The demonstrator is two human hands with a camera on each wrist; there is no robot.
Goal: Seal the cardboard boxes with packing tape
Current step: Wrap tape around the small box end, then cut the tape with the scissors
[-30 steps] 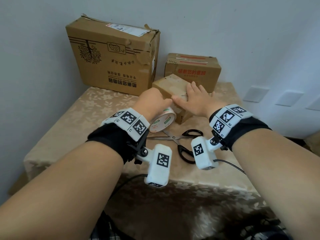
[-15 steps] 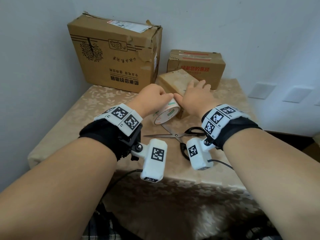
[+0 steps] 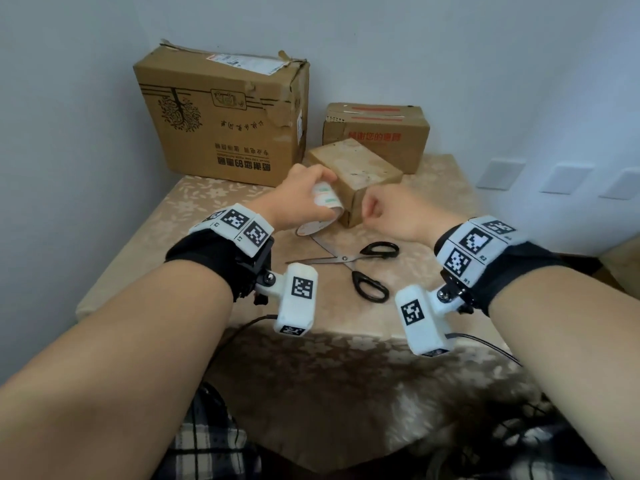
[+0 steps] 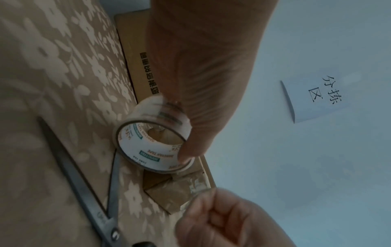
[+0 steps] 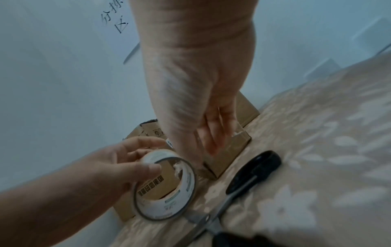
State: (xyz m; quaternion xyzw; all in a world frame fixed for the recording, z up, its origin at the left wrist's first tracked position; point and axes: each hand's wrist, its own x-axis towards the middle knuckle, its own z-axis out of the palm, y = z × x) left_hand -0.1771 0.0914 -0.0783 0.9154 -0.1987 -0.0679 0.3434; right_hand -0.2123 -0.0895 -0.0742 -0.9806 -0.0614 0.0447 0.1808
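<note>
A small brown cardboard box [image 3: 360, 171] stands mid-table, its corner toward me. My left hand [image 3: 301, 199] grips a roll of clear packing tape [image 3: 325, 206] by its rim, just left of the box's near corner and lifted off the cloth; the left wrist view shows the roll [image 4: 154, 142] under my thumb. My right hand [image 3: 377, 211] is curled in a fist close to the roll, in front of the box. In the left wrist view its fingers [image 4: 213, 215] appear to pinch the free end of the clear tape, which is hard to make out.
Open black-handled scissors [image 3: 349, 268] lie on the floral tablecloth [image 3: 214, 209] just in front of my hands. A large box [image 3: 221, 116] and a medium box [image 3: 377, 133] stand against the back wall. The table's front edge is near my wrists.
My right hand left the small box's top, came back toward the roll and curled up. My left hand lifted and turned the roll beside the box.
</note>
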